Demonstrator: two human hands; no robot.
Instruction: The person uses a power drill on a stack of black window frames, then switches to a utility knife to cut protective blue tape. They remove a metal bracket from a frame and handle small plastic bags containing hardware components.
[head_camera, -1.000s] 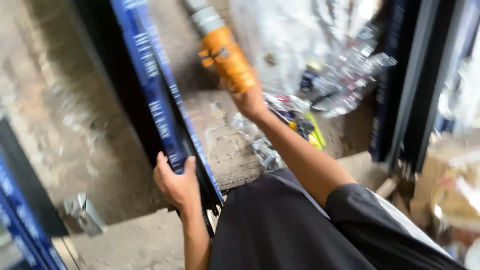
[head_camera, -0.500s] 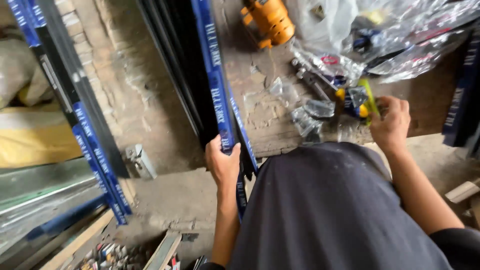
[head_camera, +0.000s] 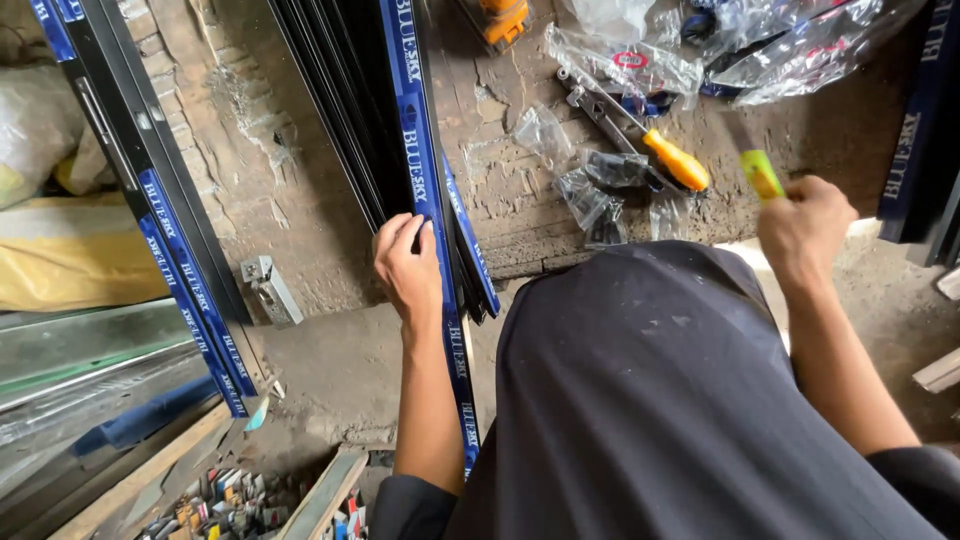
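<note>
The worn wooden bench (head_camera: 520, 200) in front of me carried an orange-handled screwdriver (head_camera: 672, 160), crumpled clear plastic bags (head_camera: 625, 60), small bagged dark parts (head_camera: 600, 190), an orange power tool (head_camera: 500, 18) and black profiles with blue film (head_camera: 415, 130).

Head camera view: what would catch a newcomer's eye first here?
The long dark metal profile with blue film stands out most, running up the middle with the left hand gripping it. At right, the right hand is closed on a yellow-green handled tool, just beside an orange-handled screwdriver lying among clear plastic bags.
</note>
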